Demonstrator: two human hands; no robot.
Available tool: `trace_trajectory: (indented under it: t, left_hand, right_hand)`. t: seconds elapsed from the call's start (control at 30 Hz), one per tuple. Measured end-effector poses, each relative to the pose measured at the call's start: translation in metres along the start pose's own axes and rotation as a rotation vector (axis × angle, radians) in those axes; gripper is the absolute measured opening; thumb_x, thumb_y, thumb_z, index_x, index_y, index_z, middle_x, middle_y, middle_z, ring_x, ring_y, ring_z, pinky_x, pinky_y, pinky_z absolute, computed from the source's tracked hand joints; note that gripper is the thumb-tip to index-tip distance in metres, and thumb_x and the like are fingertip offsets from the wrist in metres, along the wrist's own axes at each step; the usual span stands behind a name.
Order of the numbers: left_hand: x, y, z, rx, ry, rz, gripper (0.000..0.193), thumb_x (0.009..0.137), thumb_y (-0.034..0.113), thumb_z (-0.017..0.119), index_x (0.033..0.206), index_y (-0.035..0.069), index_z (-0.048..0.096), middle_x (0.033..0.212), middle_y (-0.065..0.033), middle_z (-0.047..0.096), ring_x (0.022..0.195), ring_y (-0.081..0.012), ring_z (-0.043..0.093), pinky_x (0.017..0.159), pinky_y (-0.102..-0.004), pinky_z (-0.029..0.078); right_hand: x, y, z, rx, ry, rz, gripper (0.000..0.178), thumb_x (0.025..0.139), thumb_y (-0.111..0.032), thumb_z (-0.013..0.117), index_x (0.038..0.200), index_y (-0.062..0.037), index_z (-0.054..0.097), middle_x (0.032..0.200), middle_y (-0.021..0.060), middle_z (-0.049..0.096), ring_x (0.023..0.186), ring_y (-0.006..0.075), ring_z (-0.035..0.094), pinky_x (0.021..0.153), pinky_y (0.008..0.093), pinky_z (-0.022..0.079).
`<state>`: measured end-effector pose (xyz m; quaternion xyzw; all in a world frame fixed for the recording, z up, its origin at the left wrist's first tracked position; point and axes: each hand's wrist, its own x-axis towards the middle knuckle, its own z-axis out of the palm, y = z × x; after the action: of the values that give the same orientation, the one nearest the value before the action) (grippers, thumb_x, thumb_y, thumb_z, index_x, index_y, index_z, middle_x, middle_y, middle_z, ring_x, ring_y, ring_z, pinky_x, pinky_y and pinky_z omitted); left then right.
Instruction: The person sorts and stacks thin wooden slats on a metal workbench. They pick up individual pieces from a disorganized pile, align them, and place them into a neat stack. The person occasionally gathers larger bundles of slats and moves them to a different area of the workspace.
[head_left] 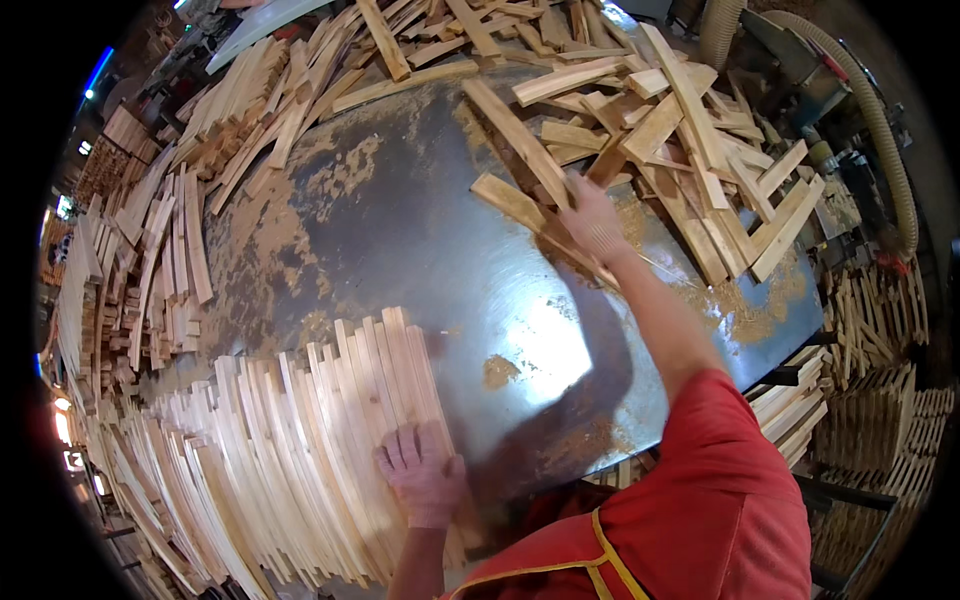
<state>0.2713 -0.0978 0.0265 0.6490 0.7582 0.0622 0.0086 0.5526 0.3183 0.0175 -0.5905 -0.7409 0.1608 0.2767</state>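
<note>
My right hand (594,218), reaching across the metal table, has its fingers closed round the near end of a wooden strip (518,138). Part of that grip is hidden behind the back of the hand. Just under it, a second wooden strip (520,205) lies slantwise on the tabletop. My left hand (424,476) rests with its fingers stretched out on the right end of a long row of pale wooden strips (300,440). These strips lie side by side with uneven far ends. Both hands appear to wear thin, light gloves.
A jumbled heap of wooden strips (690,130) covers the table's far right. More strips (240,90) are stacked at the far left and along the left side. Sawdust patches (260,240) mark the metal tabletop (420,200). A ribbed hose (885,130) curves down beyond the right edge.
</note>
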Motion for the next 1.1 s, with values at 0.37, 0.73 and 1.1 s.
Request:
trace_trajectory:
  t: [0.37,0.73,1.1]
  left_hand:
    - [-0.013,-0.004,0.013,0.09,0.025,0.031,0.079,0.079,0.037,0.08,0.147,0.007,0.053,0.151,-0.0174,0.047,0.146,-0.0418,0.037,0.124,-0.0638,0.023]
    - [-0.005,0.024,0.025,0.052,-0.065,0.055,0.087,0.088,0.056,0.071,0.158,0.009,0.048,0.163,-0.0124,0.042,0.156,-0.0356,0.03,0.129,-0.0595,0.018]
    - [0.003,0.027,-0.004,-0.073,-0.005,0.145,0.076,0.076,0.036,0.083,0.141,0.005,0.058,0.145,-0.0148,0.054,0.139,-0.0391,0.047,0.118,-0.0599,0.033]
  right_hand:
    - [-0.169,0.034,-0.101,-0.421,-0.585,0.169,0.104,0.078,-0.036,0.083,0.165,-0.0092,0.032,0.123,0.0267,0.071,0.116,0.0452,0.068,0.101,0.0517,0.056]
    - [-0.36,-0.121,0.033,0.432,-1.06,-0.203,0.081,0.091,-0.044,0.072,0.157,-0.0079,0.044,0.129,0.0269,0.071,0.123,0.0457,0.067,0.108,0.0476,0.053]
    - [0.071,0.038,-0.08,1.543,0.352,0.709,0.043,0.099,-0.038,0.075,0.133,-0.0136,0.065,0.125,0.0087,0.07,0.114,0.0284,0.067,0.094,0.0535,0.053]
